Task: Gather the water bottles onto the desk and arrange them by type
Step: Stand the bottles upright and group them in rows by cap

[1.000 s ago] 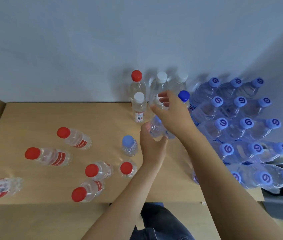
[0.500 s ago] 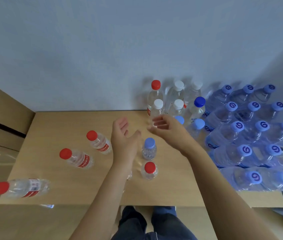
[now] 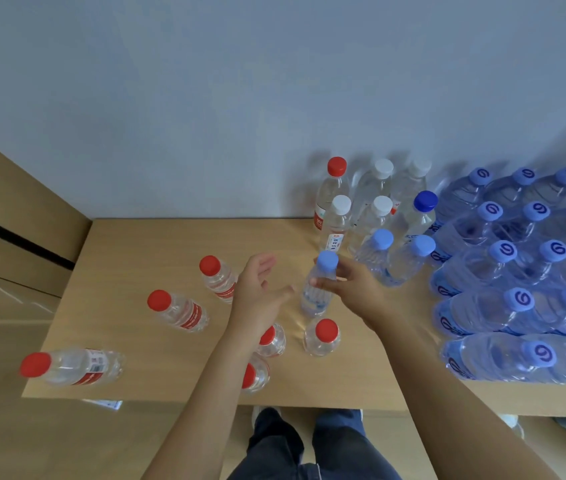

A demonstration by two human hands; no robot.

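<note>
Right hand (image 3: 354, 289) fingers (image 3: 323, 281) grip the blue-capped bottle (image 3: 316, 292) below its cap; left hand (image 3: 257, 296) fingers spread, empty, just beside it over the table (image 3: 129, 271).

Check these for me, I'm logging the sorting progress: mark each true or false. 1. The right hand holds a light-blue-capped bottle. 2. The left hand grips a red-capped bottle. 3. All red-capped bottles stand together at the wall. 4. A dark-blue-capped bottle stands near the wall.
1. True: the right hand grips the light-blue-capped bottle.
2. False: the left hand is open, holding nothing.
3. False: only one red-capped bottle is there; others, like this bottle, are scattered.
4. True: the dark-blue-capped bottle.
</note>
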